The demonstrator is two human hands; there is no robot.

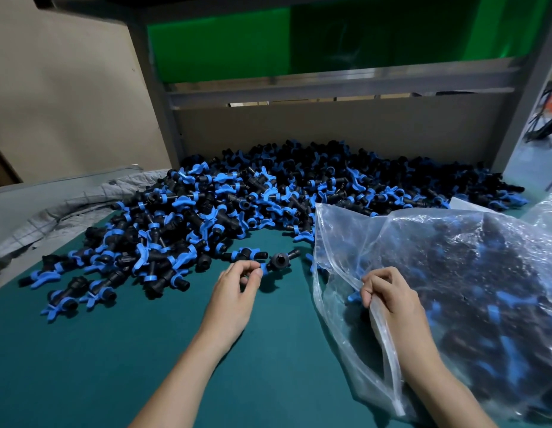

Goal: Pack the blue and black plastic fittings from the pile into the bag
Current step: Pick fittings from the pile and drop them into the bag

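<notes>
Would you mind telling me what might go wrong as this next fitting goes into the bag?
1. The left hand pinches the fitting only by its blue handle, so it may slip and drop on the table.
2. The right hand grips just one edge of the bag, which looks quite full; the mouth may sag and spill fittings.

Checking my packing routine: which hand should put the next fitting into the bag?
Left. The left hand pinches a fitting just beside the bag, while the right hand grips the bag's rim, holding it open.
</notes>
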